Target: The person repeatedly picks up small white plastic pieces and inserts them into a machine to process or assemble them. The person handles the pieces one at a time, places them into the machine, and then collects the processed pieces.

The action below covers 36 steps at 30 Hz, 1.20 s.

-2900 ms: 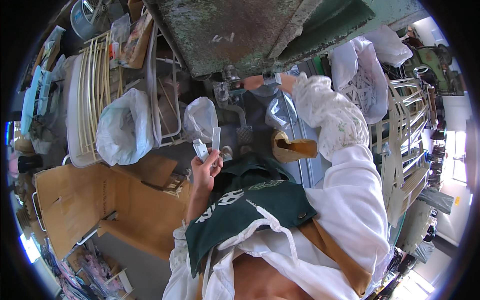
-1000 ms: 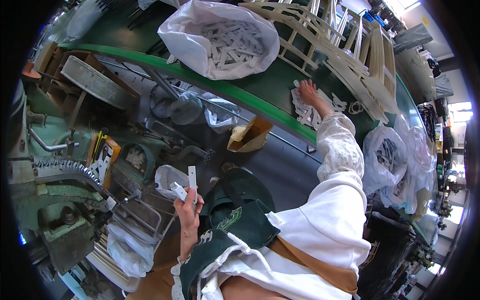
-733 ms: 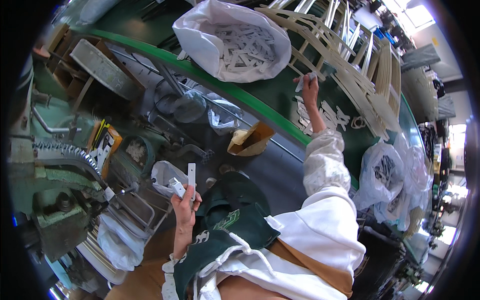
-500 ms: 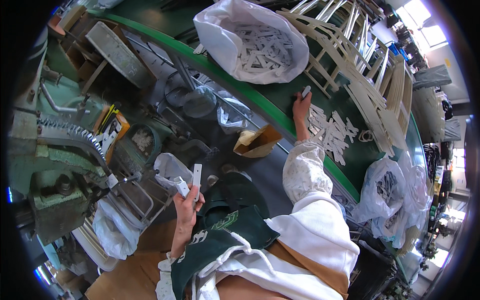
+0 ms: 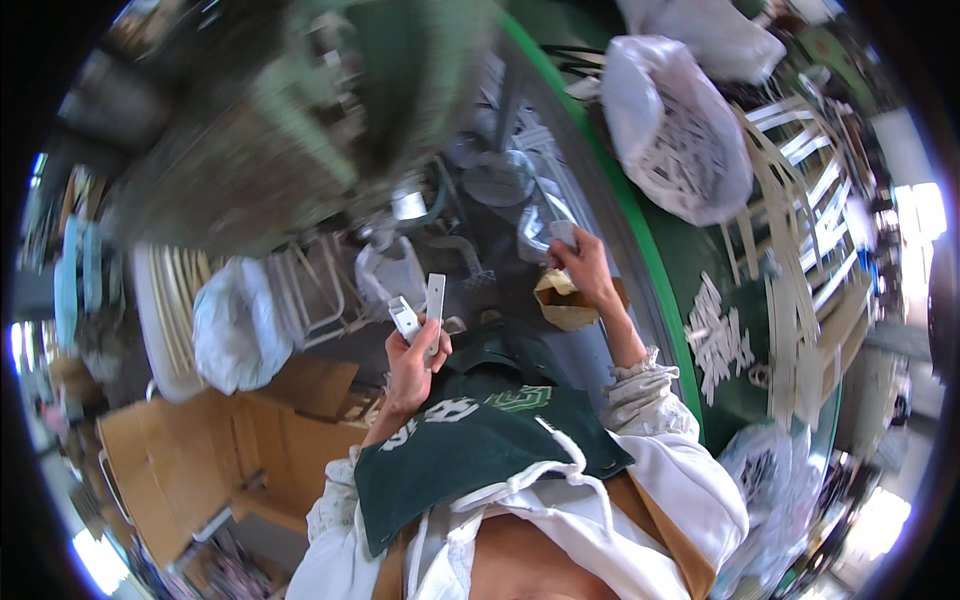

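My left hand is closed around white flat metal strips with small holes. At least two stick up above the fingers, and a shorter-looking white piece leans out beside the thumb. To the right, my right hand pinches a small pale flat strip, its lower part hidden by the fingers. That hand is in the air, left of the green-edged table. On the tabletop lies a loose pile of similar white strips, apart from both hands.
A white sack filled with strips stands on the table, beside stacked pale metal frames. Plastic bags lie at the near right. A large green machine fills the upper left, blurred. Below it are a white bag and an open cardboard box.
My right hand has come off the table and moved left toward my left hand, carrying the strip. The view has turned left, bringing the green machine and cardboard box in.
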Each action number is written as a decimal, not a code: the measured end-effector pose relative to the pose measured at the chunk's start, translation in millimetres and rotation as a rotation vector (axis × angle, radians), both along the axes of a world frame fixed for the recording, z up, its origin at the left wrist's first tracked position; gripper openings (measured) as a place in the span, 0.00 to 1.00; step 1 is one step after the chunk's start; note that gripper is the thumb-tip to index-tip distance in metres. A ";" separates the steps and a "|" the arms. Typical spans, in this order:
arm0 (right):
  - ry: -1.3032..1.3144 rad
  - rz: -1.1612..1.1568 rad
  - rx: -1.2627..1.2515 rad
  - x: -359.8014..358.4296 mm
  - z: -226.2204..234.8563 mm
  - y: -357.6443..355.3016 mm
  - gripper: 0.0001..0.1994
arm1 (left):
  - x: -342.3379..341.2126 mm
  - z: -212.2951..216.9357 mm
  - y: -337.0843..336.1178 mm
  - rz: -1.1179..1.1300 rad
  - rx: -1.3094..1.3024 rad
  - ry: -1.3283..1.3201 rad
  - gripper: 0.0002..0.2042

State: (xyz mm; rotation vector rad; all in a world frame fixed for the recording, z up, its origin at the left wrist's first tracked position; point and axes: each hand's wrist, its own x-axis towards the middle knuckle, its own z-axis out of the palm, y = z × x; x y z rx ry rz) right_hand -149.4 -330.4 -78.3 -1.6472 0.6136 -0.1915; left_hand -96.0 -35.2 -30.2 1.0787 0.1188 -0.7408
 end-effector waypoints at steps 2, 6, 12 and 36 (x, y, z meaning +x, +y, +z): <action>-0.050 0.224 0.114 38.6 46.4 50.4 0.09 | 2.3 0.1 13.6 0.176 0.003 -0.039 0.05; -0.269 0.504 0.402 96.1 83.0 123.2 0.10 | 20.7 5.5 29.6 0.415 0.027 -0.120 0.05; -0.247 0.557 0.337 135.1 96.7 158.7 0.11 | 49.6 5.9 34.7 0.474 -0.060 -0.156 0.08; -0.519 0.348 -1.180 264.5 -143.3 93.0 0.08 | 66.1 3.8 33.1 0.427 0.133 -0.189 0.07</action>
